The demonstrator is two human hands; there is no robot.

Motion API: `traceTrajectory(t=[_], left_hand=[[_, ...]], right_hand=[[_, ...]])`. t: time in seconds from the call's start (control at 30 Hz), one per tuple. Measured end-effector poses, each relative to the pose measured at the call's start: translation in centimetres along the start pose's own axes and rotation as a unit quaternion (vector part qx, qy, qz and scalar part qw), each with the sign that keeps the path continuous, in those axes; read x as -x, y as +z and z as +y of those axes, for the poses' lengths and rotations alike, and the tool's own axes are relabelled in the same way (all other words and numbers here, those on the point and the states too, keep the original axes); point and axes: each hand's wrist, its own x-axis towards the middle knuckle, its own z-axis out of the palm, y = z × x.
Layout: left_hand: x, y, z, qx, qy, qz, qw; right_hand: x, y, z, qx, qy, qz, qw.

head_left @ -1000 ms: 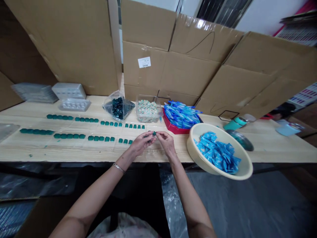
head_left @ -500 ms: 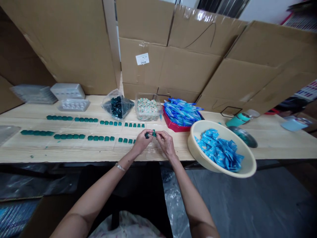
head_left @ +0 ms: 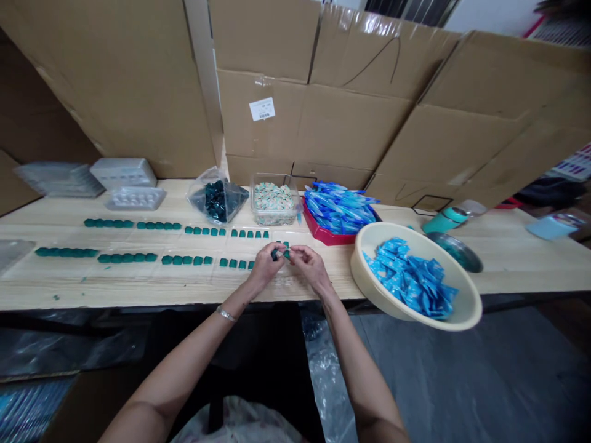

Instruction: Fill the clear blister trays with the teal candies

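Note:
My left hand (head_left: 265, 266) is closed on small dark green blocks (head_left: 275, 254), held at the fingertips. Close beside it, my right hand (head_left: 308, 264) pinches a small green block (head_left: 287, 252). The fingertips of both hands almost meet above the table. To their left, two long rows of similar green pieces (head_left: 184, 260) lie in clear trays. Behind the rows stands a clear plastic bag (head_left: 236, 200) with dark green pieces in it. The exact kind of the blocks is too small to make out.
Behind my hands are a clear tub (head_left: 274, 215) of pale pieces and a red tray (head_left: 323, 234) heaped with blue packets. A cream basin (head_left: 468, 307) of blue sachets overhangs the front edge at right. Cardboard (head_left: 351, 129) walls the back. White plastic trays (head_left: 136, 198) sit far left.
Both hands stay together at nearly the same spot, with only slight finger movement around the green blocks. The view has shifted a little.

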Motion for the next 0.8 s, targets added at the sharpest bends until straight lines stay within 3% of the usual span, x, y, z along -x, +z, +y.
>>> traceTrajectory(t=[0.17, 0.4, 0.67, 0.8], left_hand=[[0.2, 0.5, -0.8, -0.034, 0.043, -0.022, 0.998], [0.2, 0.6, -1.6, -0.03, 0.044, -0.022, 0.998], [0.2, 0.7, -1.5, -0.068, 0.117, -0.059, 0.989], [0.4, 0.5, -1.6, -0.064, 0.126, -0.06, 0.988]], right_hand=[[-0.1, -0.6, -0.4, -0.008, 0.028, -0.022, 0.999], [-0.3, -1.5, -0.4, -0.019, 0.065, 0.012, 0.998], [0.2, -0.5, 0.3, -0.091, 0.093, 0.02, 0.991], [-0.2, -0.7, 0.5, -0.021, 0.049, 0.019, 0.998]])
